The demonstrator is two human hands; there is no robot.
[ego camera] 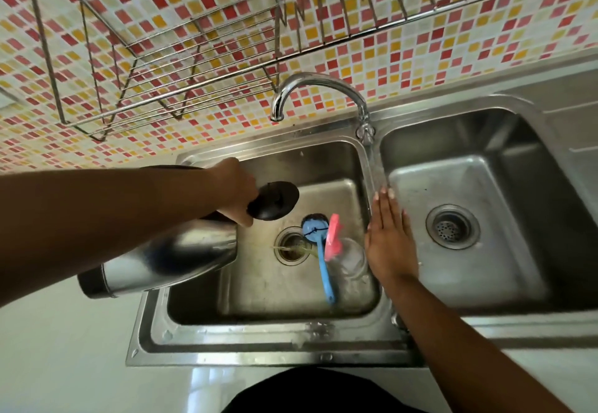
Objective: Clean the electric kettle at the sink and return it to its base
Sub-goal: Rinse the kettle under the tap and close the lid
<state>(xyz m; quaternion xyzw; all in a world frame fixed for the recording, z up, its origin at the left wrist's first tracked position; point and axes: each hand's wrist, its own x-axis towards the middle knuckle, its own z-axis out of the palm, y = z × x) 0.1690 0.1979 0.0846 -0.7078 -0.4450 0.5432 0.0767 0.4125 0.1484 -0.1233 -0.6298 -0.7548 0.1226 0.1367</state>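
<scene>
The steel electric kettle is tipped on its side over the left sink basin, mouth pointing right toward the drain. Its black lid hangs open above the mouth. My left hand grips the kettle's black handle, mostly hidden under my arm. My right hand lies flat with straight fingers on the divider between the two basins. A thin trickle of water reaches the drain.
A blue dish brush, a pink scrubber and a clear glass lie in the left basin. The chrome tap arches over it. The right basin holds only its drain. A wire dish rack hangs on the tiled wall.
</scene>
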